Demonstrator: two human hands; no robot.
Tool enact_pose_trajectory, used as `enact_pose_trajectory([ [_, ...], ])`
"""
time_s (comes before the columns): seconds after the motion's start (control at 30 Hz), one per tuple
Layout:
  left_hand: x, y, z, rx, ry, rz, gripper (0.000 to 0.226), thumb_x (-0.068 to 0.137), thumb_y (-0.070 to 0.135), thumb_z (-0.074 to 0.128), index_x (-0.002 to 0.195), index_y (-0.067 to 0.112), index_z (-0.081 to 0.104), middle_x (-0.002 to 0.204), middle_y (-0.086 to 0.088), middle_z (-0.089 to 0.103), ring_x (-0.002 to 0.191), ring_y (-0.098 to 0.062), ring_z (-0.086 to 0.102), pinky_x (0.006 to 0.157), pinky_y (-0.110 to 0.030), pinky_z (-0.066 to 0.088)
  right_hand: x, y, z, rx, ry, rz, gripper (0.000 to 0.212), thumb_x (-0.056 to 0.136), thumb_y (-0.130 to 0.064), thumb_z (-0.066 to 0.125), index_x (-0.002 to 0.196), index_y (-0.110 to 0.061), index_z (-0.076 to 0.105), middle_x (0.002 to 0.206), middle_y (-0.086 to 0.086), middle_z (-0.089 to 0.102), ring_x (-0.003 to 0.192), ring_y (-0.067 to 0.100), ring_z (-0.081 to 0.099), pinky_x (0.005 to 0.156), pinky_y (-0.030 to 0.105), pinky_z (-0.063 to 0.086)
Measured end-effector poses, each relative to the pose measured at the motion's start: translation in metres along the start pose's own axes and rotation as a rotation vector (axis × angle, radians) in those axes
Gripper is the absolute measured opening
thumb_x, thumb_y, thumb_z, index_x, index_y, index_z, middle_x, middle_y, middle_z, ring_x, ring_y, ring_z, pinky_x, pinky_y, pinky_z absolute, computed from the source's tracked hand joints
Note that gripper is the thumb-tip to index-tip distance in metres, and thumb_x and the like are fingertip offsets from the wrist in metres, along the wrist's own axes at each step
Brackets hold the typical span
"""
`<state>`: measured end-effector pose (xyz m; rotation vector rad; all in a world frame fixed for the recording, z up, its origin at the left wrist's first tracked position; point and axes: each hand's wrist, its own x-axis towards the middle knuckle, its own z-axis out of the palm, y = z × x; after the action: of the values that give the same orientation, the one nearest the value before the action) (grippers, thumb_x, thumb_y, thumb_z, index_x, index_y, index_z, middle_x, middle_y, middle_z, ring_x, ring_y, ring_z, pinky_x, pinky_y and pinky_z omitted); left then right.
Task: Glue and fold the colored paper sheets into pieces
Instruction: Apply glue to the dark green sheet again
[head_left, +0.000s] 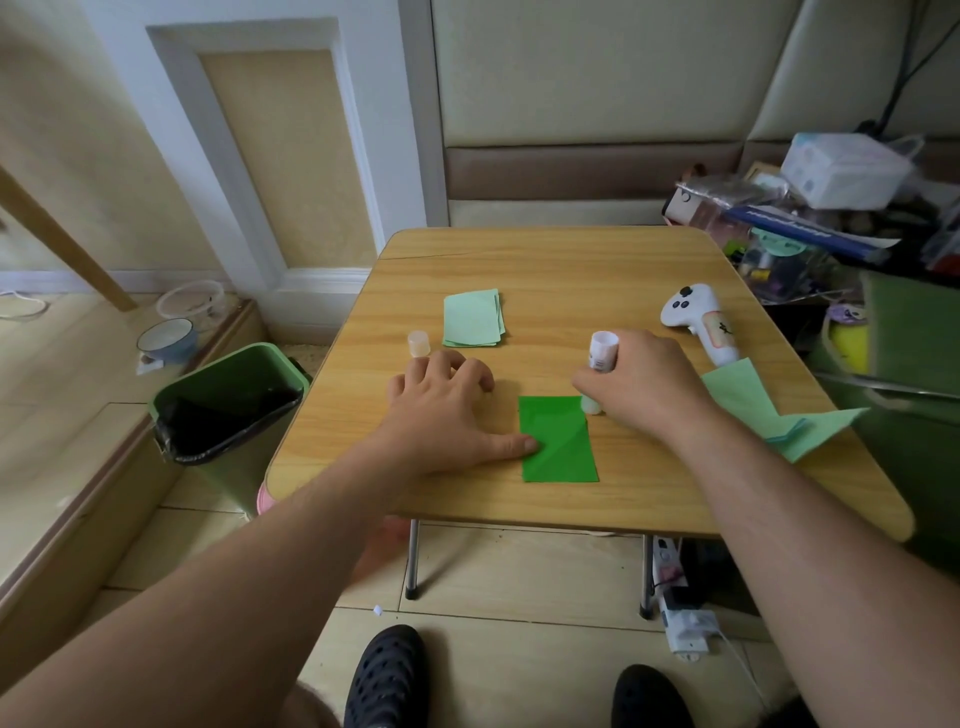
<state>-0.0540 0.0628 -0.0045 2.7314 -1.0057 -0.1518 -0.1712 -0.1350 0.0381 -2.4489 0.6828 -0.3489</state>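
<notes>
Glue stage now: right hand (641, 384) grips the white glue stick (602, 356), tip at the dark green paper rectangle's (558, 441) top right corner; left hand (441, 410), fingers relaxed, pins its left edge. Folded pale green pieces (472, 318) lie beyond it; pale green loose sheets (753, 405) wait to its right.

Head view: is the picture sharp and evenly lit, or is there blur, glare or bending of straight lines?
Head view: soft, even light, faint shadows under the hands; the dark green paper shows pale glare streaks; the table edges bow from the wide lens; the cluttered shelf at right looks slightly soft.
</notes>
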Motion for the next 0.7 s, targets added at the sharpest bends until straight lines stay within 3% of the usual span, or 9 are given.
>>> enact_pose_trajectory([
  [0.13, 0.0, 0.0, 0.0, -0.006, -0.007, -0.003, 0.086, 0.057, 0.101, 0.053, 0.122, 0.046, 0.042, 0.147, 0.006, 0.032, 0.141, -0.027, 0.027, 0.113, -0.048, 0.022, 0.0, 0.001, 0.0, 0.118, 0.04, 0.0, 0.021, 0.083, -0.031, 0.066, 0.074, -0.013, 0.061, 0.068, 0.003, 0.066, 0.067, 0.023, 0.059, 0.058, 0.032, 0.043],
  [0.27, -0.001, 0.001, 0.001, -0.001, 0.012, -0.007, 0.085, 0.058, 0.1, 0.054, 0.122, 0.045, 0.043, 0.145, 0.006, 0.033, 0.139, -0.026, 0.028, 0.112, -0.046, 0.023, -0.007, -0.012, 0.008, 0.289, -0.064, -0.018, 0.022, 0.088, -0.041, 0.074, 0.082, -0.021, 0.067, 0.077, -0.007, 0.069, 0.069, 0.01, 0.058, 0.059, 0.028, 0.042],
  [0.43, -0.001, 0.0, 0.002, -0.005, 0.027, -0.004, 0.086, 0.056, 0.101, 0.051, 0.12, 0.045, 0.044, 0.143, 0.006, 0.035, 0.137, -0.026, 0.03, 0.11, -0.045, 0.024, -0.012, -0.017, 0.023, 0.252, -0.141, -0.037, 0.025, 0.086, -0.05, 0.079, 0.084, -0.027, 0.071, 0.081, -0.011, 0.071, 0.076, 0.006, 0.064, 0.06, 0.027, 0.041],
  [0.7, -0.001, 0.001, 0.0, -0.013, 0.006, -0.002, 0.086, 0.057, 0.101, 0.053, 0.122, 0.046, 0.043, 0.144, 0.007, 0.033, 0.138, -0.026, 0.029, 0.112, -0.046, 0.022, -0.01, 0.0, 0.002, 0.11, -0.07, -0.007, 0.019, 0.084, -0.032, 0.073, 0.076, -0.018, 0.063, 0.069, -0.002, 0.066, 0.063, 0.014, 0.055, 0.056, 0.03, 0.041],
])
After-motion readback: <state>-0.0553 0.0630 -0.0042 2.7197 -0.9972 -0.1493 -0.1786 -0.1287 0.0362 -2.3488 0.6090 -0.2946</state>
